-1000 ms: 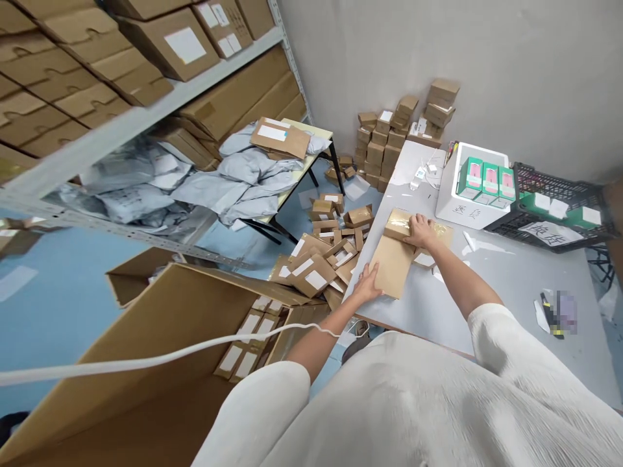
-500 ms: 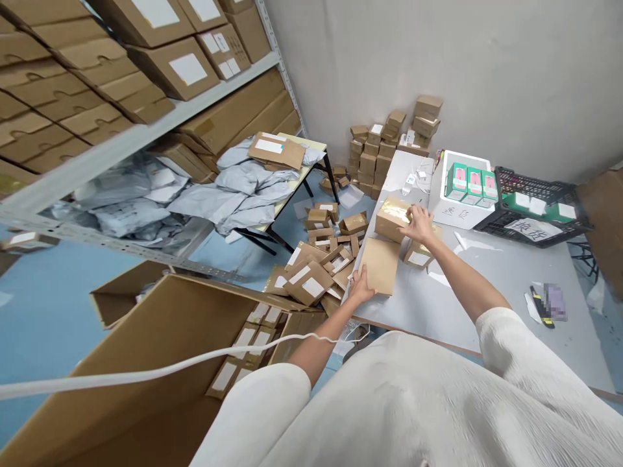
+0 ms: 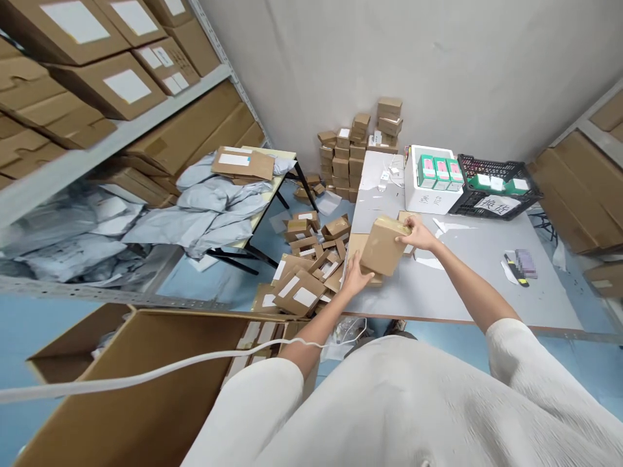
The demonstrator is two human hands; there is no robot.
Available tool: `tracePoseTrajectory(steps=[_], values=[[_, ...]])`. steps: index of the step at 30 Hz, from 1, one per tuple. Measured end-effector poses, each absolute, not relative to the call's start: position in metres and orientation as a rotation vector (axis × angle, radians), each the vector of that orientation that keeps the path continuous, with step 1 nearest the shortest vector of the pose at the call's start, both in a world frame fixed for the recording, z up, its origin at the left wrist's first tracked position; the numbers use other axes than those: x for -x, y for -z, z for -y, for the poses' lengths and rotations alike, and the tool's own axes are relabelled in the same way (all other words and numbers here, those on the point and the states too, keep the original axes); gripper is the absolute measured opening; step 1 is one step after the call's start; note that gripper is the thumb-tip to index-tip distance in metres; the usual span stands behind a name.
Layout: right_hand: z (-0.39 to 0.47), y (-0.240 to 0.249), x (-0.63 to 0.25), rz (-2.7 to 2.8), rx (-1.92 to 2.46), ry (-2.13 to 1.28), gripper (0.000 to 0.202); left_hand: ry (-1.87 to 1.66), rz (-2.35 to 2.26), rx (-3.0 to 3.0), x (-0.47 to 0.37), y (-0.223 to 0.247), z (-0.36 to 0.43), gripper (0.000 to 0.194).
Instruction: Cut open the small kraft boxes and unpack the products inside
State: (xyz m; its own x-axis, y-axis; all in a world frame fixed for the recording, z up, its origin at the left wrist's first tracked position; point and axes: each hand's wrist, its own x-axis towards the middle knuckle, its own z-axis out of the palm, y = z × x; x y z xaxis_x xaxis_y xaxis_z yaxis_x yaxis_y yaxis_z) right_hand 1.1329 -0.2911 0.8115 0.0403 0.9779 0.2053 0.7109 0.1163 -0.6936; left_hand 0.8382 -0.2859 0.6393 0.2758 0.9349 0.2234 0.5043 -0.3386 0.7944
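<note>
A taped brown cardboard box [image 3: 385,250] is tilted up over the table, and my right hand [image 3: 419,235] grips its upper right edge. Beneath it, a second cardboard box [image 3: 357,242] lies on the table, mostly covered. My left hand [image 3: 357,279] is closed around the near left corner of that lower box, the thumb close to the raised box's bottom edge. Just behind my right hand's fingers, a third small cardboard box [image 3: 407,216] shows in part.
On the grey table [image 3: 467,272] stand a white bin [image 3: 431,200] with green boxes, a black crate [image 3: 496,206] and a cutter knife [image 3: 516,269]. Opened cartons [image 3: 304,292] litter the floor at left. A large carton [image 3: 160,363] and a white cable [image 3: 195,357] are near my left arm.
My right hand has lifted and tilted the taped box, bringing it toward me over the lower box. My left hand stays at the lower box's corner. The view has turned rightward.
</note>
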Motion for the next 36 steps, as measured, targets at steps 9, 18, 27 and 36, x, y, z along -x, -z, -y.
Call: tracePoseTrajectory(steps=[9, 18, 27, 36], values=[[0.334, -0.773, -1.169, 1.494, 1.650, -0.680, 0.062, -0.773, -1.193, -2.046, -0.863, -0.658, 0.324, 0.083], [0.328, -0.698, -1.236, 1.339, 1.813, -0.750, 0.060, -0.497, -1.272, -2.373, -0.905, -0.687, 0.351, 0.060], [0.317, -0.628, -1.232, 1.220, 1.612, -0.962, 0.088, -0.324, -1.507, -2.572, -0.946, -0.653, 0.349, 0.053], [0.302, -0.636, -1.206, 1.489, 1.719, -0.482, 0.042, -0.187, -1.380, -2.738, -0.942, -0.638, 0.329, 0.070]])
